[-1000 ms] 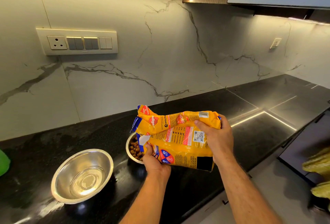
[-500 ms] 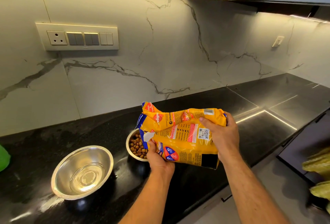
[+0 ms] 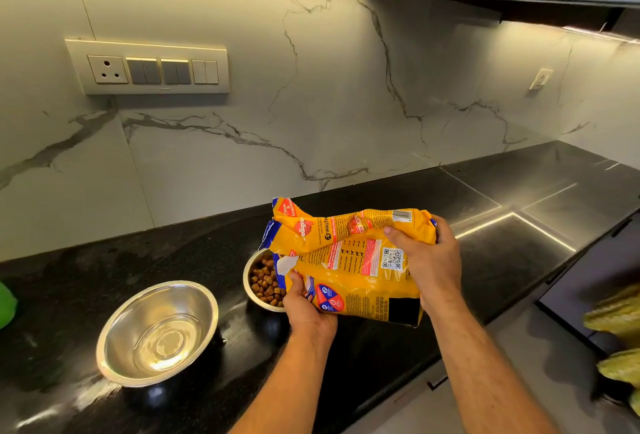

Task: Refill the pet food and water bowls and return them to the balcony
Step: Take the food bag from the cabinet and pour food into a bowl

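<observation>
Fingers (image 3: pixel 398 236) gripping food bag (image 3: pixel 349 260), tilted over kibble bowl (image 3: pixel 265 283)

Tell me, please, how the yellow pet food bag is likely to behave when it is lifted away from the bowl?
The yellow pet food bag is creased where the right hand grips it, so probably floppy. Its torn mouth over the kibble bowl may spill if tilted.
</observation>
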